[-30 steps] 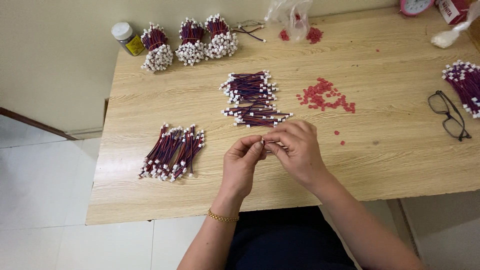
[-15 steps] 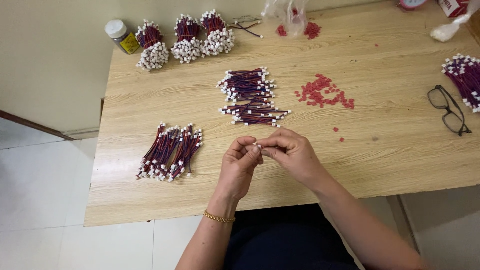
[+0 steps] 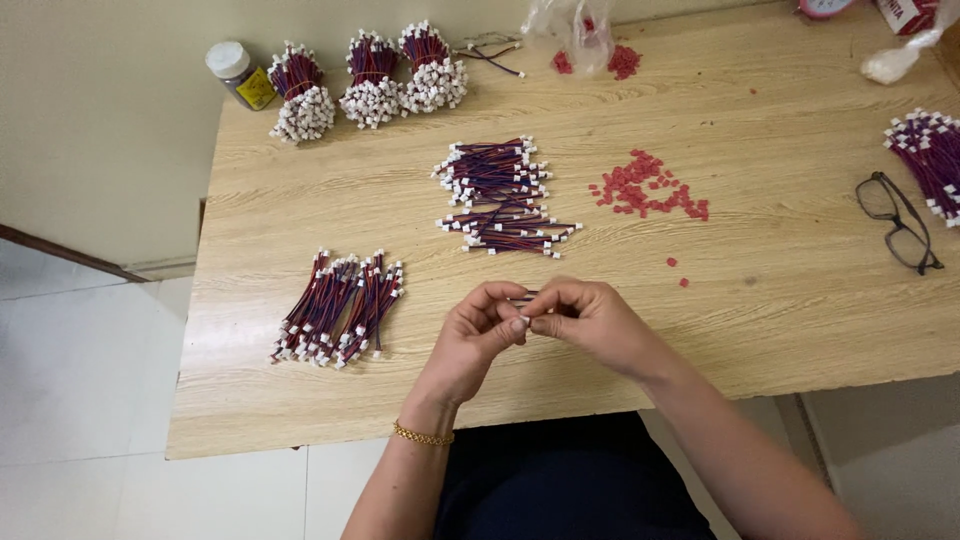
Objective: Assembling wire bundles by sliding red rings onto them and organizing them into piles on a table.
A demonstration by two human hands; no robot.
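Note:
My left hand and my right hand meet over the near edge of the wooden table. Both pinch one short red-and-dark wire lead with a small white connector between the fingertips. Just beyond the hands lies a loose pile of the same wire leads. A flat row of leads lies to the left of my left hand. Small red plastic pieces are scattered to the right of the centre pile.
Three tied bundles of leads stand at the back left beside a small jar. Black glasses and another wire bundle lie at the right edge. A plastic bag with red pieces sits at the back.
The hands have stayed together at the table's near edge, fingers shifting slightly on the lead. The view has drifted a little.

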